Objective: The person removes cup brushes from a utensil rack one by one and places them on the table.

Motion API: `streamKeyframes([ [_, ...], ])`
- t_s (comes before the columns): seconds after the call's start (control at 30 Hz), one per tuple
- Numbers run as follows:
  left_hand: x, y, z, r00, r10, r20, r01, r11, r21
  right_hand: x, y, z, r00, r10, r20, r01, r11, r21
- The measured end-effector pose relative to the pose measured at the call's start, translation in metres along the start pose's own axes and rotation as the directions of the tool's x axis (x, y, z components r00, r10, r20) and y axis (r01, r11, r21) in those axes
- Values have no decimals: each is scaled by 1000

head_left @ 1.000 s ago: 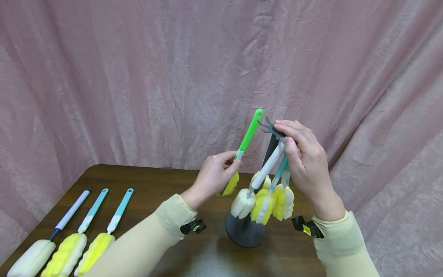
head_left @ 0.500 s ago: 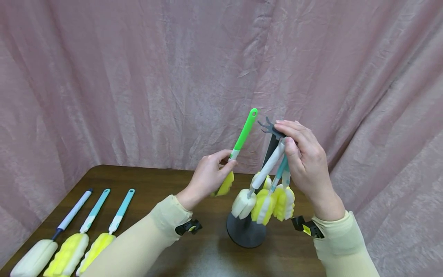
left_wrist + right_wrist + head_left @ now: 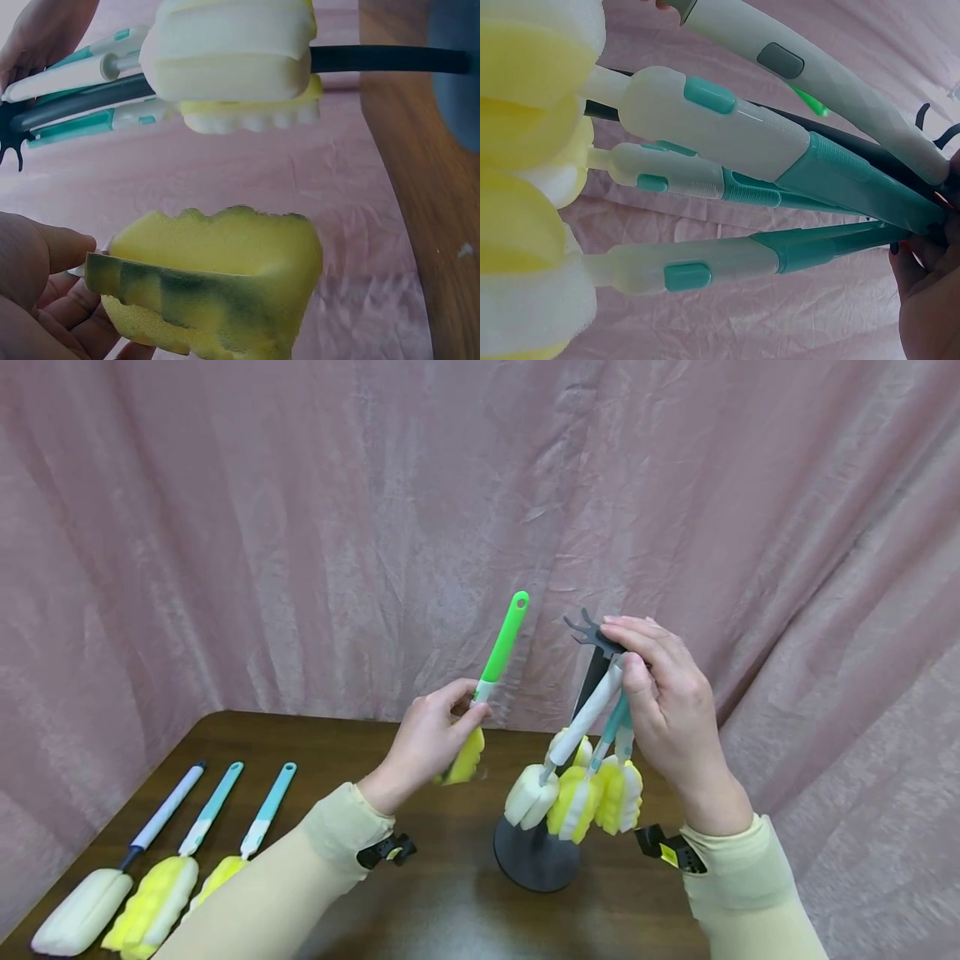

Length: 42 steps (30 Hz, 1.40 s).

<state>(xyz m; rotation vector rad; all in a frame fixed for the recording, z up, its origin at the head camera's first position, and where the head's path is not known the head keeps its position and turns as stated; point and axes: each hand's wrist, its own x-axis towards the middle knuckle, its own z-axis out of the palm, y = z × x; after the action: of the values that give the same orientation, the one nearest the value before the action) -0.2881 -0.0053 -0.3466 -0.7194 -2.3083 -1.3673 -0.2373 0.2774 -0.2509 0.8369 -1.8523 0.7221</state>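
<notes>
Left of the dark stand [image 3: 592,681], the left hand [image 3: 427,743] pinches the green-handled brush [image 3: 491,672], now drawn further clear of the hooks. Right hand [image 3: 667,710] fingers grip the stand's top; removal looks complete.

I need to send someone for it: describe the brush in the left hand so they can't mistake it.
Start at the dark stand on the wooden table. Just left of it, the left hand holds up a sponge brush. Its bright green handle is the only one; the others are teal or white.
</notes>
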Motion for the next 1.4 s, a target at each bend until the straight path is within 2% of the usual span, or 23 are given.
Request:
streamKeyframes([
  [0.23, -7, -7, -10, 998, -51, -23, 52, 999, 13, 1, 2, -2, 1000, 12, 3, -12, 1000, -4],
  [0.43, -12, -13, -17, 998, -61, -33, 62, 998, 32, 1, 2, -2, 1000, 23, 1, -23, 1000, -1],
  [0.73, -29, -33, -31, 994, -106, -15, 107, 988, 112, 1, 3, -3, 999, 32, 2, -32, 999, -3],
  [1.0, -53, -51, -46, 979, -205, -6, 203, 962, 183, 0, 2, -4, 999, 32, -6, -32, 999, -4],
  [1.13, -61, -57, -51, 973, -232, -4, 227, 952, 207, 1, 2, -3, 999, 31, -23, -31, 1000, -3],
  [1.4, -83, -65, -59, 954, -300, 25, 290, 937, 194, 1, -1, -1, 999, 37, -17, -37, 999, 2],
])
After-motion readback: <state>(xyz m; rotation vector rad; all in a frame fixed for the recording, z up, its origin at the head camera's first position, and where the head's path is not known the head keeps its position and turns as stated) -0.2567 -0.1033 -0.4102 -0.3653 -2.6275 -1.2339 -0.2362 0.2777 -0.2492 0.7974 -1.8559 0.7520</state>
